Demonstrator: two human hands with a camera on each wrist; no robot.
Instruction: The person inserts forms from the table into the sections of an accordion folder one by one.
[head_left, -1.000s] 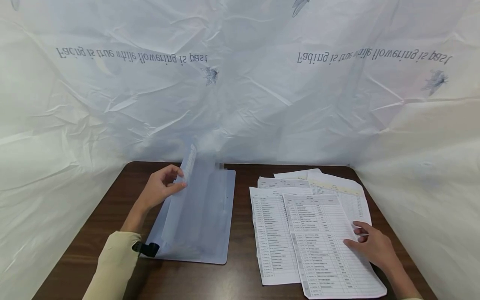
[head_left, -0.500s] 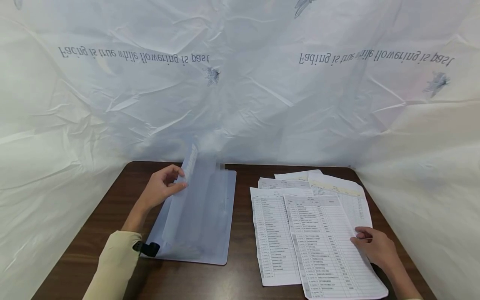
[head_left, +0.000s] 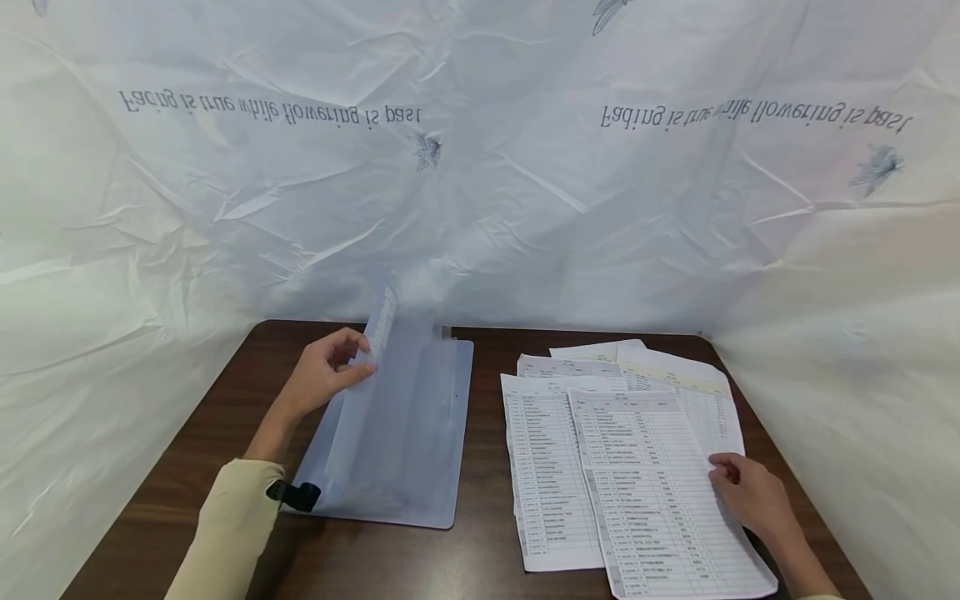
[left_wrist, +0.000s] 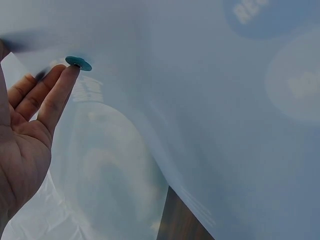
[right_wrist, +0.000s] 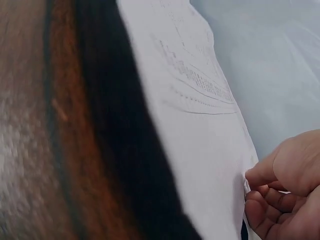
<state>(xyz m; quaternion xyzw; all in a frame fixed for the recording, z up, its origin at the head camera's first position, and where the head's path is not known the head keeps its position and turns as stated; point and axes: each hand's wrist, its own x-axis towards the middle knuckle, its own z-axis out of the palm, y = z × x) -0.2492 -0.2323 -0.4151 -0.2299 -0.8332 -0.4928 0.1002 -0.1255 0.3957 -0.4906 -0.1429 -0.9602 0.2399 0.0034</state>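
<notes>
A translucent bluish plastic document folder (head_left: 405, 433) lies on the left half of the table, its upper sheet raised. My left hand (head_left: 326, 371) pinches the raised edge between thumb and fingers. In the left wrist view a teal button (left_wrist: 78, 63) on the plastic sits at the fingertips. To the right, several printed sheets overlap in a loose pile, the top sheet (head_left: 645, 492) nearest me. My right hand (head_left: 753, 496) pinches that sheet's right edge. The right wrist view shows thumb and curled fingers at the paper's edge (right_wrist: 210, 150).
The dark wood table (head_left: 487, 517) shows bare between folder and papers. Behind and at both sides hangs a pale plastic sheet (head_left: 510, 208) with printed lettering. A black strap (head_left: 292, 495) is around the left wrist. Other printed sheets (head_left: 697, 383) lie farther back at the right.
My right hand has shifted slightly right, and its fingers have closed on the top sheet's edge. The left hand keeps its hold on the folder with almost no movement.
</notes>
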